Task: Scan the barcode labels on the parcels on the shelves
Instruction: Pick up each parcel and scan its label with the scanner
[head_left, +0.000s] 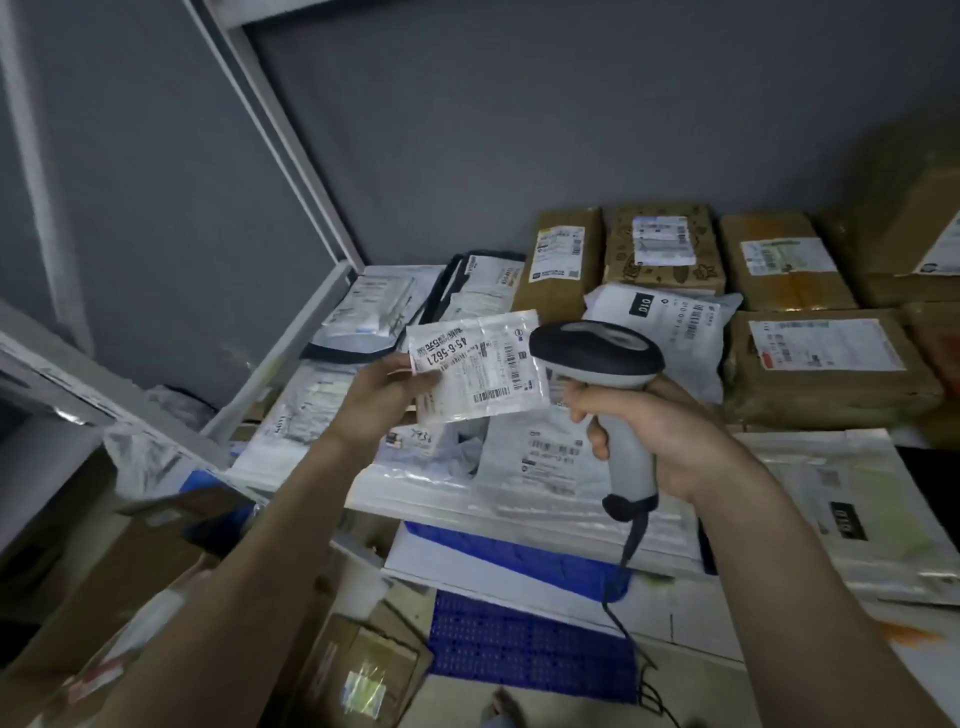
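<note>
Gripped in the right hand (649, 431), a grey barcode scanner (605, 374) points at a small white parcel (478, 364) with printed labels, pinched at its edge by the left hand (384, 395) above the shelf (291, 332).

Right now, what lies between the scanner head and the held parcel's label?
Nothing: in the head view the grey handheld scanner overlaps the small white plastic parcel.
</note>
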